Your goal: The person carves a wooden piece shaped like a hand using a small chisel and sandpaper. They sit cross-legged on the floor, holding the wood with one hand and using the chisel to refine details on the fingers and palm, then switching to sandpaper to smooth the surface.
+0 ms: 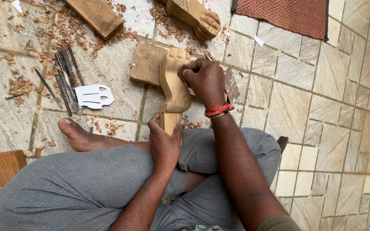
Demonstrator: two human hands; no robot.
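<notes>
A pale carved wooden leg (174, 81) with a paw-shaped end rests on a flat wooden block (146, 63) on the stone floor. My left hand (164, 139) grips its square lower end against my lap. My right hand (205, 80) presses a folded brown sheet of sandpaper (231, 84) against the right side of the carving, near the paw. A red thread band circles my right wrist. I sit cross-legged in grey trousers, one bare foot (79, 134) out to the left.
Several thin metal chisels (65, 79) lie at the left beside a white paper template (94, 96). Wood shavings litter the top left. A second carved leg (195, 17) and a plank (96, 15) lie at the top. A red mat (285, 15) is top right.
</notes>
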